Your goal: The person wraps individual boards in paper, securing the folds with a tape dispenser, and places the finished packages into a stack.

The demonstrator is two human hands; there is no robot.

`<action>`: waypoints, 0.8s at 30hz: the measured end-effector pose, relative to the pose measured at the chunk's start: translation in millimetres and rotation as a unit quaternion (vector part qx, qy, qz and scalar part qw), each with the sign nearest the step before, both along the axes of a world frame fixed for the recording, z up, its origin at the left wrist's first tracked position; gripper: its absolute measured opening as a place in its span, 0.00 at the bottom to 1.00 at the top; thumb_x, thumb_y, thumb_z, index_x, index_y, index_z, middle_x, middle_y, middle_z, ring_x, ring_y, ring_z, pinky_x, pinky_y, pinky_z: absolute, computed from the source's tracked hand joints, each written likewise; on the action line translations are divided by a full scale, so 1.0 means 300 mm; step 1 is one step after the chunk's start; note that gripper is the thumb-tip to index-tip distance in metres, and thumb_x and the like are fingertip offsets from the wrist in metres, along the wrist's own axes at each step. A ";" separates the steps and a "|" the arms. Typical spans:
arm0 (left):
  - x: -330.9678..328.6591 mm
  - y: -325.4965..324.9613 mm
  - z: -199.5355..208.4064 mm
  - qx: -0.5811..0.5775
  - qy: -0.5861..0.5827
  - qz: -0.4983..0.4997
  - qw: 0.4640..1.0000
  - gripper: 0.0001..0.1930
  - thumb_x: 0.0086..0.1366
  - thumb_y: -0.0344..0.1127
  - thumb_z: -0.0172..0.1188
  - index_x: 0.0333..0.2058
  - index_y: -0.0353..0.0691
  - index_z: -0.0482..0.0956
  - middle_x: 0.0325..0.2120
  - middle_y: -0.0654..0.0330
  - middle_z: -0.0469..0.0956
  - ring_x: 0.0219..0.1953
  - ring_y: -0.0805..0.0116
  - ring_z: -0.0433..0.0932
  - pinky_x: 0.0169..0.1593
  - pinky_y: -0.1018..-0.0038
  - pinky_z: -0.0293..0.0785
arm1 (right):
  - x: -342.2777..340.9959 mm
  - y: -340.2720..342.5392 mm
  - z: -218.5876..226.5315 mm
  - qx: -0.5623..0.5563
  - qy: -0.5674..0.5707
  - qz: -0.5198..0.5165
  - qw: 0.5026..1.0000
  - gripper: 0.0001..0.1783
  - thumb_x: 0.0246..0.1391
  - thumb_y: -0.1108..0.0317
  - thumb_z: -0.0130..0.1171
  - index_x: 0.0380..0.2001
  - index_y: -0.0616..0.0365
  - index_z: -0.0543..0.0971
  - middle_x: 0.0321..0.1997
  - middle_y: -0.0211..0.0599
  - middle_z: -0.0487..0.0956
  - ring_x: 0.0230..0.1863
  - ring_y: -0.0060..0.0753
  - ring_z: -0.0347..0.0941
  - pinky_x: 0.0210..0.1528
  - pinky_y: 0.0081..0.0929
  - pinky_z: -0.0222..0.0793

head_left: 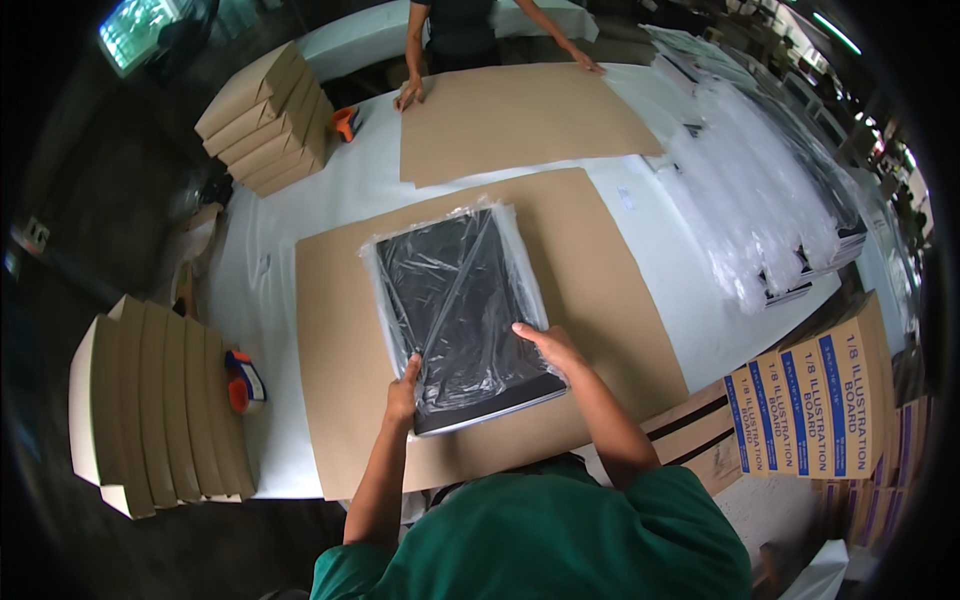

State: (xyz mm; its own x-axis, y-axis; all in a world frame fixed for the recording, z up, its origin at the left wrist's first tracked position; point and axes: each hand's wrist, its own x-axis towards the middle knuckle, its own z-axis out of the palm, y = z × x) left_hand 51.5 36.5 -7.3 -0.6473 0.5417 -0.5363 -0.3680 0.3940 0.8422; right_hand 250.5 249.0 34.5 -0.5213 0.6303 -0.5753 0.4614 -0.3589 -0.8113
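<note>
A stack of black boards (pixel 455 300) in clear plastic wrap rests on a large brown paper sheet (pixel 590 260), its near end sticking out of the plastic. My left hand (pixel 402 392) grips the stack's left edge near the front corner, thumb on top. On the opposite edge, my right hand (pixel 548 345) holds it the same way, thumb over the wrap and fingers hidden beneath the side. Across the table, another person's hands (pixel 410 95) rest at the edges of a second brown paper sheet (pixel 520 115).
Brown paper-wrapped packs stand at the left (pixel 165 400) and far left (pixel 270 120). Tape dispensers lie beside them, one near (pixel 243 382) and one far (pixel 346 124). Plastic-wrapped board stacks (pixel 750 190) cover the table's right side. Labelled brown boxes (pixel 815 395) stand at the near right.
</note>
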 end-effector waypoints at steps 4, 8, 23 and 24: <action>-0.024 0.012 -0.032 0.013 0.002 -0.005 1.000 0.45 0.53 0.66 0.53 0.42 0.16 0.70 0.38 0.44 0.75 0.41 0.61 0.74 0.46 0.70 0.69 | -0.007 0.032 -0.030 0.038 -0.019 -0.008 0.999 0.39 0.34 0.37 0.63 0.23 0.73 0.77 0.25 0.47 0.77 0.28 0.35 0.73 0.32 0.33 0.67; -0.022 0.017 -0.022 0.015 0.021 -0.025 0.999 0.45 0.53 0.68 0.52 0.40 0.17 0.72 0.35 0.46 0.76 0.38 0.63 0.76 0.43 0.71 0.70 | -0.002 0.053 -0.082 0.030 -0.021 0.027 0.999 0.43 0.32 0.32 0.61 0.21 0.74 0.77 0.23 0.46 0.76 0.28 0.34 0.73 0.31 0.34 0.67; -0.039 -0.053 0.430 -0.373 0.416 -0.093 0.824 0.35 0.55 0.63 0.53 0.43 0.31 0.75 0.37 0.40 0.76 0.40 0.44 0.76 0.44 0.65 0.71 | -0.005 0.109 0.488 0.463 0.111 0.035 0.879 0.30 0.52 0.51 0.54 0.49 0.66 0.70 0.48 0.51 0.74 0.52 0.45 0.69 0.53 0.32 0.63; -0.072 -0.107 0.513 -0.317 0.444 -0.030 0.837 0.30 0.55 0.59 0.55 0.42 0.34 0.76 0.37 0.41 0.76 0.39 0.43 0.75 0.42 0.65 0.71 | 0.022 0.065 0.647 0.509 0.235 -0.015 0.828 0.25 0.54 0.59 0.54 0.50 0.67 0.70 0.49 0.48 0.73 0.53 0.40 0.68 0.52 0.31 0.63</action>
